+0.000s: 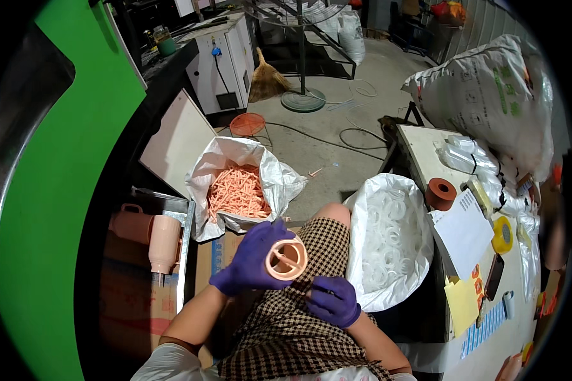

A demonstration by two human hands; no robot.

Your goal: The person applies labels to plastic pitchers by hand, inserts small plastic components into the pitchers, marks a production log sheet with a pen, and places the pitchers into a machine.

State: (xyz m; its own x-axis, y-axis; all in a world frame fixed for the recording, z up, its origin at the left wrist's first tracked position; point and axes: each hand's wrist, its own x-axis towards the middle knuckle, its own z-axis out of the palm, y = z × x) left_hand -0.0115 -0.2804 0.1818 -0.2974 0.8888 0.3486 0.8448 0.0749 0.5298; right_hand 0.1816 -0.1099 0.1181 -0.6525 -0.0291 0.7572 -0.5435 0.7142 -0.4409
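My left hand (251,259), in a purple glove, is wrapped round a peach-coloured plastic cup (296,271). Its round open end faces up toward me, and a bar crosses the opening. Just to the right and lower, over the checked cloth on my lap, my right hand (335,301) in a matching glove is closed with curled fingers. Whatever it may pinch is too small or hidden to name. The two hands are apart. Beyond the left hand stands a white sack (286,181) holding many thin peach plastic pieces (238,190).
A second white sack (360,238) with clear rings stands to my right. The table (419,143) beside it bears a brown tape roll (440,193), papers, a phone and plastic bags. At left, peach mugs (165,244) lie in a metal-edged bin (187,254). Cables (337,145) cross the floor.
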